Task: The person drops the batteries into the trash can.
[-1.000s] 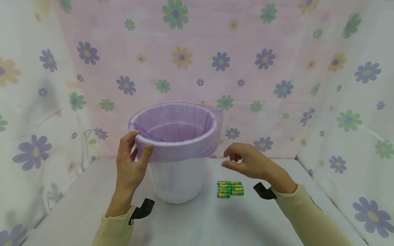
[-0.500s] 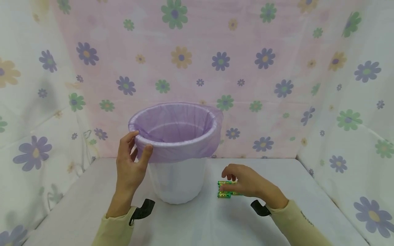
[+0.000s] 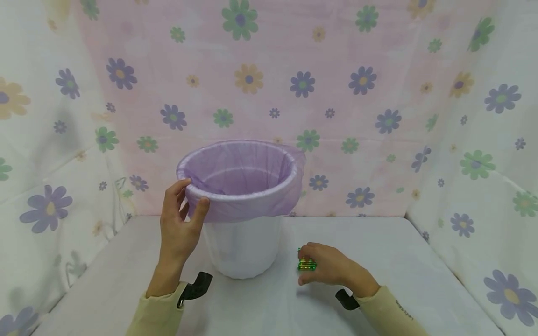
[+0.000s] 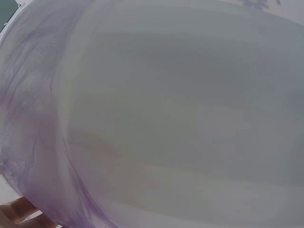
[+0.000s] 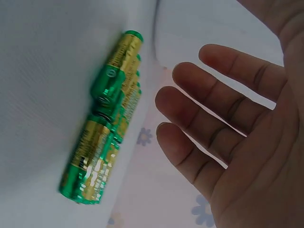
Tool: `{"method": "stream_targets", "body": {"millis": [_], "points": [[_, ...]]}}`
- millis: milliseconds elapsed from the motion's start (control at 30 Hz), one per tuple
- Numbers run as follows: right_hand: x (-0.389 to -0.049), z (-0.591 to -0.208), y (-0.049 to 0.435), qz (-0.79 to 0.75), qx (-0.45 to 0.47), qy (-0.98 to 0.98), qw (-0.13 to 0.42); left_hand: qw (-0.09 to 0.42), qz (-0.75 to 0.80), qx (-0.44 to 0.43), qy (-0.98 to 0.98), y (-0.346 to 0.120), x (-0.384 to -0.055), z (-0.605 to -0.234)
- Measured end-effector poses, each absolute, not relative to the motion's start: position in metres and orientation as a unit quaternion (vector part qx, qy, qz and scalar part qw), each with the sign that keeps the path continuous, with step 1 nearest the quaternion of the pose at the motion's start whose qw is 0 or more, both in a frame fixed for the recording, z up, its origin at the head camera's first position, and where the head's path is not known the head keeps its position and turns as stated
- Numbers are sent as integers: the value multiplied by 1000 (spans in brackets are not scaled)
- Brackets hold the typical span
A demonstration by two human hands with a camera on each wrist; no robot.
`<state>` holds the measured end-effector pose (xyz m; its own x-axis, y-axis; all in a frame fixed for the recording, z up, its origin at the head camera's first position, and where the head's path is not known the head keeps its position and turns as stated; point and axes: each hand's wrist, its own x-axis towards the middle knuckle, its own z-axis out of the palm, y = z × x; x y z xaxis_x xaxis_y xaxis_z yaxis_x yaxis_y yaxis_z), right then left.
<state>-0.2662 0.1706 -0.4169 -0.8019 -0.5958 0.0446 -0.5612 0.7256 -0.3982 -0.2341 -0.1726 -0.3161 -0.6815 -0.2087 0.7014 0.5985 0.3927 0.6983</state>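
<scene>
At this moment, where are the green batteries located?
In the head view, the green batteries lie on the white table, right of the lined bin, partly hidden by the right grip.

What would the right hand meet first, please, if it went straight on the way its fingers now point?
Most likely the green-and-gold batteries: the right hand has its fingers pointing towards them. The right wrist view seems to show a gap between, though depth is hard to judge.
</scene>
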Motion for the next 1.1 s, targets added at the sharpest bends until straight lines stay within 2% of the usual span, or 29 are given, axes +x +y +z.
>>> {"method": "stream_targets", "body": {"millis": [167,700,1100], "points": [[-269,-428,171,-191,-305,932,52,377,-536,-130,-744,-173,-234,-317],[-268,-435,169,-153,-308,939,26,378,-539,-130,-742,-172,-234,-317],[-269,-441,167,-154,-312,937,39,377,-535,-130,-745,-174,-235,-318]]}}
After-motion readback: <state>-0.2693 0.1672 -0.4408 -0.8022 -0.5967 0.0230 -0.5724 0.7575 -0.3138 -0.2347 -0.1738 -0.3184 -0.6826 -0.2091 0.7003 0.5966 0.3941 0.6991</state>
